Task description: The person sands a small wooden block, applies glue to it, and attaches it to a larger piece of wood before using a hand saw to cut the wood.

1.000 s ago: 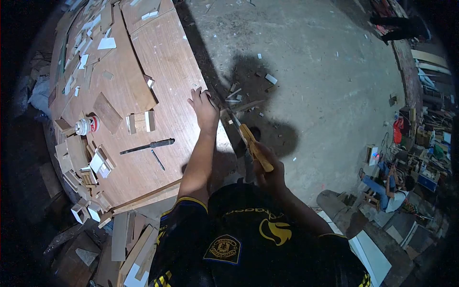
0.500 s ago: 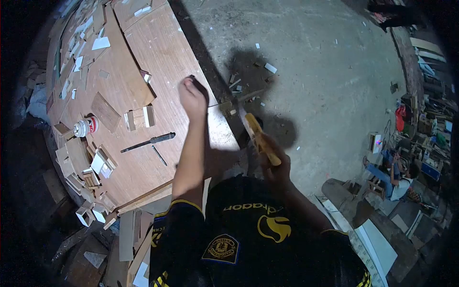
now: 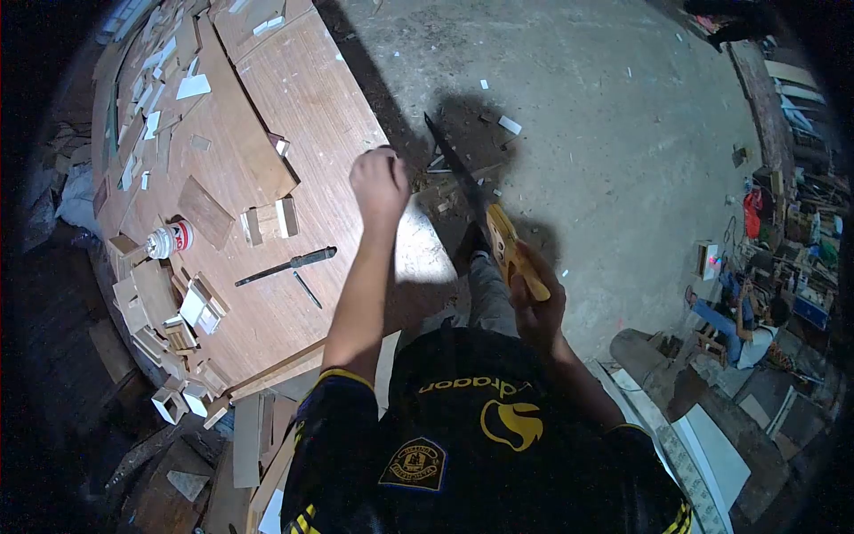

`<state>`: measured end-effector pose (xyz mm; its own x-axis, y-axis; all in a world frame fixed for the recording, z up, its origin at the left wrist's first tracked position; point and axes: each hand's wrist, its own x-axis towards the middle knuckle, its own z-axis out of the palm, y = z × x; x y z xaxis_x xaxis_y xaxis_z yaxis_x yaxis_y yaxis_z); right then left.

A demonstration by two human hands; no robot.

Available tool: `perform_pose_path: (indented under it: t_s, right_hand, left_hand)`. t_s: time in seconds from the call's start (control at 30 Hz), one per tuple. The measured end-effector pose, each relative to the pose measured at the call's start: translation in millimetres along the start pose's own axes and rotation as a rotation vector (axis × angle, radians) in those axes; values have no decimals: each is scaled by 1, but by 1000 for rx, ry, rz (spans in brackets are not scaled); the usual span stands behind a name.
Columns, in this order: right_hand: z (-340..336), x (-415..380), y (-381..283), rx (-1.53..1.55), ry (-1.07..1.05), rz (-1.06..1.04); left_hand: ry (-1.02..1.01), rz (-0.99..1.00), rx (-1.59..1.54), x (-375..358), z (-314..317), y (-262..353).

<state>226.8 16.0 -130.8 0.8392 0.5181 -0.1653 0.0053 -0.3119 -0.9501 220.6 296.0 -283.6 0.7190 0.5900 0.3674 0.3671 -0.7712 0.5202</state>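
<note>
My right hand point(image 3: 540, 311) is closed around the yellow wooden handle of a handsaw point(image 3: 503, 238). The saw's dark blade points away from me, over the floor beside the table edge. My left hand point(image 3: 380, 184) is a fist at the right edge of the wooden table point(image 3: 311, 116); its fingers curl out of sight, and what they hold, if anything, is hidden. Left of that forearm lie a dark tool with a long thin blade point(image 3: 286, 265) and a pen-like stick point(image 3: 307, 289). Beyond them sit small wooden pieces point(image 3: 269, 221).
A white and red can point(image 3: 169, 238) stands on the table's left side among wood blocks point(image 3: 151, 289) and scraps. A long brown board point(image 3: 236, 116) lies across the table. Offcuts point(image 3: 510, 125) litter the concrete floor point(image 3: 614, 169). A person point(image 3: 752, 334) sits at the far right.
The saw has come away from the table edge, its full blade now showing over the floor. My left fist has shifted slightly right and turned. The whole view has moved a little.
</note>
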Motion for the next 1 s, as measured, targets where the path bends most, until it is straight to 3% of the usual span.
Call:
perform_pose_path:
  t_s: [0.2, 0.23, 0.27, 0.33, 0.43, 0.63, 1.0]
  right_hand:
    - [3, -5, -4, -111, -62, -92]
    - [9, -1, -5, -135, -22, -202]
    - [10, -3, -7, -134, -18, -196]
    - [10, -4, -10, -95, -163, 21]
    - [18, -3, -4, -178, -186, 50]
    - [30, 2, 10, -100, -101, -117]
    - [38, 9, 5, -112, -147, -35]
  left_hand:
    - [-53, -97, 176, -20, 43, -3]
    - [-58, -115, 187, -20, 46, -5]
    - [-63, -131, 199, -20, 47, -7]
    - [-122, -148, 164, -16, 41, -3]
    - [-136, -148, 144, -15, 43, -2]
    - [7, -97, -17, -16, 40, 5]
    - [-35, -124, 46, -14, 38, 8]
